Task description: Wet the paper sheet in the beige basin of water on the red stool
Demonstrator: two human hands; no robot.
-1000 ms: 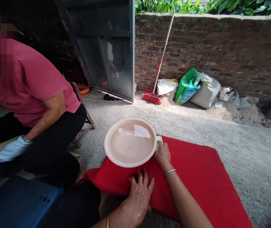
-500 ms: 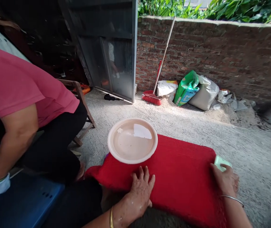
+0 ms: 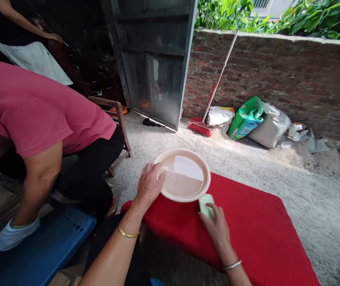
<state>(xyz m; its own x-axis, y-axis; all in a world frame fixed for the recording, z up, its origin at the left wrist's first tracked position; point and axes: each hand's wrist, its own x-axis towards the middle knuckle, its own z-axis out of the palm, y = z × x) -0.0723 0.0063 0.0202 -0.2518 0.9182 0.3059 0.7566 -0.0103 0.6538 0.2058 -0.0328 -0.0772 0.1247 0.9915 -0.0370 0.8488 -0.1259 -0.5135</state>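
Observation:
A pale pink basin (image 3: 207, 186) of water stands at the far left end of a red cloth-covered surface (image 3: 253, 222). My left hand (image 3: 150, 184), with a gold bangle at its wrist, reaches over the basin's left rim. Its fingers are bent and apart at the water's edge, and I see nothing held in them; the fingertips are partly hidden. In my right hand (image 3: 217, 226) is a pale green rounded block (image 3: 206, 204), gripped between thumb and fingers. The block is over the red cloth, right by the basin's near right rim; its underside is hidden.
To the left, a person in a pink shirt (image 3: 45, 103) bends over a blue plastic seat (image 3: 53, 242), beside a wooden chair (image 3: 122, 127). Another person stands behind. A metal door (image 3: 158, 67), red broom (image 3: 201, 128) and filled sacks (image 3: 246, 119) are near the brick wall.
My left hand has gone from the red cloth up to the basin's left rim. My right hand has brought the green block from the cloth's right edge leftward to beside the basin.

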